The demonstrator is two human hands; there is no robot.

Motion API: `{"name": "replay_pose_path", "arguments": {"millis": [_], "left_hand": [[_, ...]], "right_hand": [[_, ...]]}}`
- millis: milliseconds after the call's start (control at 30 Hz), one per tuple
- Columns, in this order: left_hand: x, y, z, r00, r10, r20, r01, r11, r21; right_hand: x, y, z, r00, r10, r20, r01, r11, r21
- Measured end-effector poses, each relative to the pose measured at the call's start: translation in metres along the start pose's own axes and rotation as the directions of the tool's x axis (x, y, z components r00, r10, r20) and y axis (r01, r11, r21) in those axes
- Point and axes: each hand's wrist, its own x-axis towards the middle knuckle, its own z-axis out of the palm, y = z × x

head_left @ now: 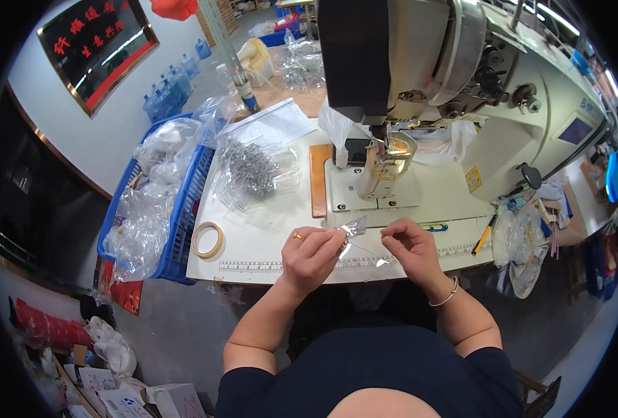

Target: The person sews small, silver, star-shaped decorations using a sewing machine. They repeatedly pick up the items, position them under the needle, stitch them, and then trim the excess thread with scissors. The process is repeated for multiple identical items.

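Near the front edge of the white sewing table [281,244], my left hand [310,258] is closed, thumb against fingers, on a small shiny piece of clear plastic [354,226]. Its crumpled end sticks up past the fingertips. Close by on the right, my right hand [415,254] has its thumb and fingers pinched together; whatever lies between them is too small to make out. A thin pale line runs between the two hands, perhaps a thread or a plastic edge. Just beyond stands the sewing machine's post [385,174], with a brown block [319,181] to its left.
Left on the table lie a clear bag of small metal parts [253,171] and a tape roll [208,240]. A blue basket [183,226] of plastic bags adjoins the table. Green thread snips [434,226] and a yellow-black pen-like tool [484,235] lie right. The machine head [427,56] overhangs.
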Motion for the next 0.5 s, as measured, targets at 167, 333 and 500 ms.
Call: {"name": "replay_pose_path", "arguments": {"millis": [167, 333, 500], "left_hand": [[0.011, -0.009, -0.011, 0.948, 0.286, 0.142, -0.309, 0.932, 0.187], [0.006, -0.002, -0.001, 0.921, 0.348, 0.173, -0.377, 0.908, 0.180], [0.001, 0.005, 0.009, 0.893, 0.286, 0.347, -0.380, 0.893, 0.241]], "right_hand": [[-0.018, -0.011, 0.010, 0.927, 0.279, 0.250, -0.369, 0.797, 0.478], [-0.019, 0.015, 0.043, 0.923, 0.384, 0.019, -0.330, 0.767, 0.550], [-0.008, 0.035, 0.049, 0.927, 0.297, -0.230, -0.237, 0.938, 0.253]]}}
